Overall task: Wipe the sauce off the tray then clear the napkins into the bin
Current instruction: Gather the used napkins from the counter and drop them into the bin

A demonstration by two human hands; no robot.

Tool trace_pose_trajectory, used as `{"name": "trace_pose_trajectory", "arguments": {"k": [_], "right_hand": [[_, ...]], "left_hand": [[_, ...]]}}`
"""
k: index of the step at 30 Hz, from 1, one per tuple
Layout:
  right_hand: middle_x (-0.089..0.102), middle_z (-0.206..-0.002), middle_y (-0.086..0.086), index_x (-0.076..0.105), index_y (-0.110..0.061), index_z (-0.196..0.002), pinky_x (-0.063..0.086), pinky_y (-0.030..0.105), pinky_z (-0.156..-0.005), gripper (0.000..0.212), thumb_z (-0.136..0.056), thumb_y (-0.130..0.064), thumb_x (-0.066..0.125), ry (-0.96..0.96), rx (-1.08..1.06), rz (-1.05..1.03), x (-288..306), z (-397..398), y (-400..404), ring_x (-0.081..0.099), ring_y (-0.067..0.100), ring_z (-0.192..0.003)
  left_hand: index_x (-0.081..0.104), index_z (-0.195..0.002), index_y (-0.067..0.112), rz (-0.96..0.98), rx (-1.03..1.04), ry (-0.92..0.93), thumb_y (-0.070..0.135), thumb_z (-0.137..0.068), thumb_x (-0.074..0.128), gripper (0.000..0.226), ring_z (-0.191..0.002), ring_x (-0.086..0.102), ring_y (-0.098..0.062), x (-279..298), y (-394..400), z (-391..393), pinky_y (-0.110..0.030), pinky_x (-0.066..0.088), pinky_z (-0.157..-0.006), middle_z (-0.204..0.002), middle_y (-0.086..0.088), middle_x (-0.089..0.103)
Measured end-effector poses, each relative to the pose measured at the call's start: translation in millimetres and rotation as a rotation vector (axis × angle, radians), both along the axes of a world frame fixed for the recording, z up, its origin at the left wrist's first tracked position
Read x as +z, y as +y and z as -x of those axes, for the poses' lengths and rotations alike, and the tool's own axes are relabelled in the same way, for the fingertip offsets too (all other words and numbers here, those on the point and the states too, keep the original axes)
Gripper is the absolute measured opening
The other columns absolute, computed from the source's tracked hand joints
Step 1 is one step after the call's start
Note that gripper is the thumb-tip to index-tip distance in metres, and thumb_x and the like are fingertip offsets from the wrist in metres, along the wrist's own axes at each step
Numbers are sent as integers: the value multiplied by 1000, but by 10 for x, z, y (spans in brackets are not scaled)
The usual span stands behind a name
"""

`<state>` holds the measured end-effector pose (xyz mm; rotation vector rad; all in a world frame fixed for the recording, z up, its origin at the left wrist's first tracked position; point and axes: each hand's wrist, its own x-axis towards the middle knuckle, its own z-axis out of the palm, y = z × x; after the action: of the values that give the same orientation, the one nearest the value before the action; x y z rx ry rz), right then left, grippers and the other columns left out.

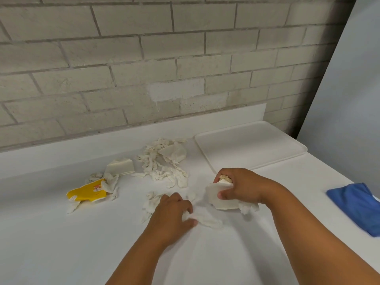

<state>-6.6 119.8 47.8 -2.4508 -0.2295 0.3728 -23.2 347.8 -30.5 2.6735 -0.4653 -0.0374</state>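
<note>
A white tray (pixel 249 145) lies at the back right of the counter; I see no sauce on it. My right hand (pixel 240 186) grips a wad of folded and crumpled napkins (pixel 221 199) just in front of the tray. My left hand (pixel 174 214) pinches a crumpled napkin (pixel 207 220) lying on the counter. A pile of twisted used napkins (pixel 162 161) lies left of the tray. More crumpled napkins (pixel 151 204) lie beside my left hand. No bin is in view.
A yellow napkin packet (pixel 87 193) with napkins around it lies at the left. A folded white napkin stack (pixel 121 167) sits behind it. A blue cloth (pixel 357 206) lies at the right edge. A brick wall backs the white counter (pixel 61 243).
</note>
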Motion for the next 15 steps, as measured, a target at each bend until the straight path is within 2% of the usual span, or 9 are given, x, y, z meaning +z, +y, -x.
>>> {"name": "trace_pose_trajectory", "arguments": {"k": [2,4,6,8,10,13,15], "right_hand": [[64,-99,-10,61,-34,-99,54,32,-79,25,-77,-30,73,-3,-40,-30,-28,44,-55,62,12,-90],[64,-99,-8,61,-33,-99,53,31,-78,25,-77,-30,74,2,-78,-64,-45,91,-115,62,13,-89],[65,-99,-7,62,-33,-98,53,31,-76,25,-77,-29,74,19,-95,-93,-57,148,-162,63,13,-89],[66,-99,-6,62,-32,-98,54,30,-74,24,-77,-29,74,38,-104,-123,-75,214,-193,64,14,-88],[66,-99,-5,62,-31,-98,55,30,-71,23,-78,-27,72,52,-113,-153,-97,277,-225,65,15,-87],[66,-100,-4,61,-30,-99,54,28,-70,23,-79,-25,71,66,-112,-156,-128,366,-285,64,14,-85],[66,-100,-5,61,-31,-100,54,29,-72,23,-79,-25,70,69,-111,-153,-144,423,-335,64,14,-87]], "left_hand": [[63,-95,26,29,17,-7,41,-86,62,18,-91,47,-11,6,11,-16,-13,31,-65,-81,14,43],[61,-84,26,50,49,21,36,-85,64,10,-87,49,-12,32,38,-23,-12,31,-61,-80,14,42],[61,-85,31,14,87,28,43,-79,68,15,-97,43,-14,41,75,-17,-15,34,-72,-94,11,41],[59,-91,37,-69,150,82,52,-75,68,24,-107,34,-17,67,101,8,-25,37,-87,-106,11,36],[57,-91,36,-112,201,104,51,-79,66,21,-110,37,-20,92,73,31,-28,39,-90,-107,7,40],[62,-84,26,-54,253,54,30,-85,65,5,-95,54,-16,124,-42,56,-21,38,-70,-85,8,48],[57,-70,26,16,286,54,15,-82,65,18,-75,55,-8,130,-112,75,-18,37,-57,-72,12,51]]}}
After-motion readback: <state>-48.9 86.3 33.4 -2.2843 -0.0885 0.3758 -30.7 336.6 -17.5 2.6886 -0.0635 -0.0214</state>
